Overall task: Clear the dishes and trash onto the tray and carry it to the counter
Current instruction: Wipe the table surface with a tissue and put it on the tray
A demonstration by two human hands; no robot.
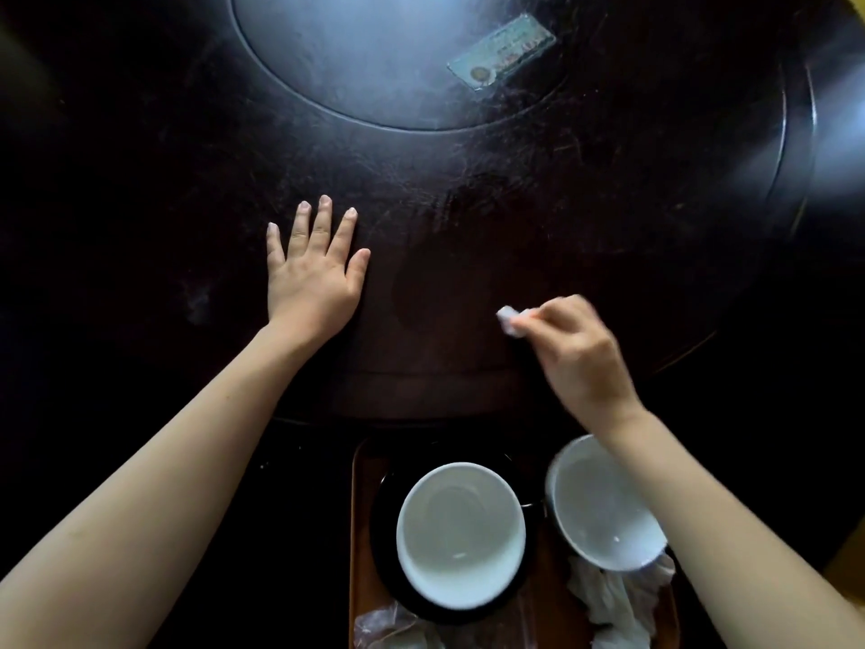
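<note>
Our left hand (pixel 311 278) lies flat, fingers spread, on the worktop (pixel 468 217); our right hand (pixel 578 353) fingers pinch a white scrap (pixel 506 316).

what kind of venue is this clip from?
Probably a restaurant dining room. The dark round table has a raised turntable at its centre with a laminated card on it, and a wooden tray holds used white bowls and crumpled napkins.

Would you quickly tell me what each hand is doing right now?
Left hand: open, flat on the table, holding nothing.
Right hand: closed, pinching a small white scrap at its fingertips.
</note>
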